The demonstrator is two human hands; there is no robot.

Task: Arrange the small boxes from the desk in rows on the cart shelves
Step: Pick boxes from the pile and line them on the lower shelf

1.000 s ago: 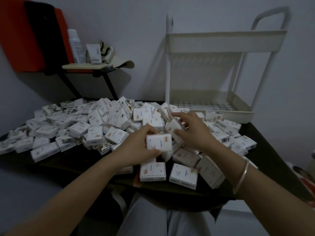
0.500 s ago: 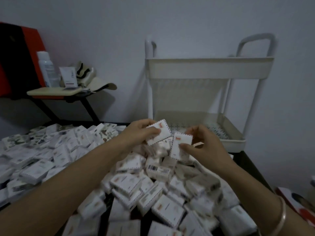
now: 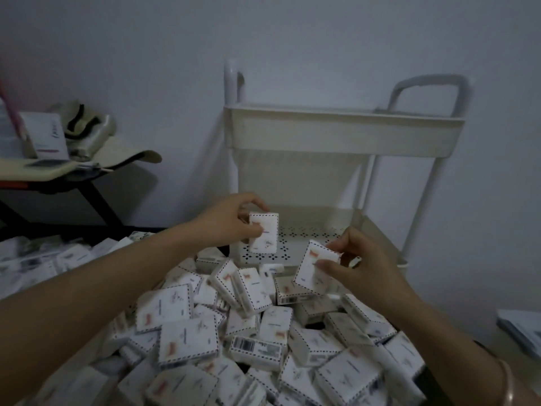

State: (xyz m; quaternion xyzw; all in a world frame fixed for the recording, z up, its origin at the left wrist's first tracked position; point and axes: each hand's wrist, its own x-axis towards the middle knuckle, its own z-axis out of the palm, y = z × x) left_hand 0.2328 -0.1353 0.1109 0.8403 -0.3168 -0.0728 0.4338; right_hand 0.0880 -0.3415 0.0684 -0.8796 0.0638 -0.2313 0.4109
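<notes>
- my left hand [image 3: 231, 222] pinches one small box [image 3: 263, 232] between thumb and fingers. it holds the box upright at the front left corner of the cart's lower shelf [image 3: 310, 236]. i cannot tell whether the box touches the shelf floor.
- my right hand [image 3: 360, 265] grips a second box [image 3: 314, 268], tilted, just in front of the cart's lower shelf. it is to the right of the first box and apart from it.
- the cart [image 3: 345, 136] stands against the wall. its top shelf sits above both my hands, and the inside of that shelf is hidden from here.
- the pile of boxes [image 3: 219, 332] lies jumbled in front of the cart, under my forearms. some lie flat, some stand on edge, and one shows a barcode.
- a bangle [image 3: 508, 379] circles my right wrist, well in front of the cart.
- left of the cart, a side table [image 3: 44, 171] carries a white carton [image 3: 46, 136] and some pale cloth.
</notes>
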